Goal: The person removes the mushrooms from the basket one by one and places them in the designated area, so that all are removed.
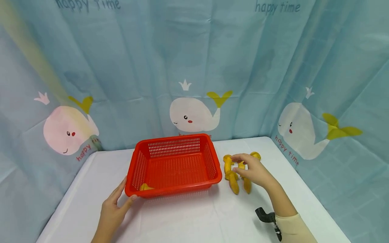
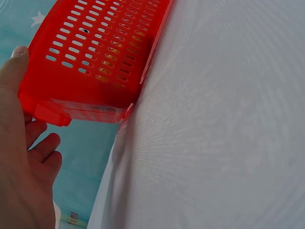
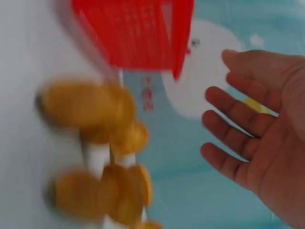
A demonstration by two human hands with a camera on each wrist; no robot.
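At the near left corner of a red plastic basket (image 1: 170,193), my left hand (image 1: 113,210) grips the rim. In the left wrist view its thumb (image 2: 18,59) lies on the basket's side, the other fingers curled beyond the rim. A small yellow piece (image 1: 146,186) lies inside the basket's near left corner. My right hand (image 1: 252,170) is over several yellow, long pieces with rounded, cap-like ends (image 1: 233,185) to the basket's right. Its fingers are apart and loosely bent, with nothing between them. In the right wrist view the yellow pieces (image 3: 86,107) are blurred.
A white cloth (image 1: 182,219) covers the table. Blue curtains (image 1: 146,67) with whale prints stand behind and on both sides. The table's right edge runs beyond my right arm. A black strap-like device (image 1: 265,216) sits at my right wrist.
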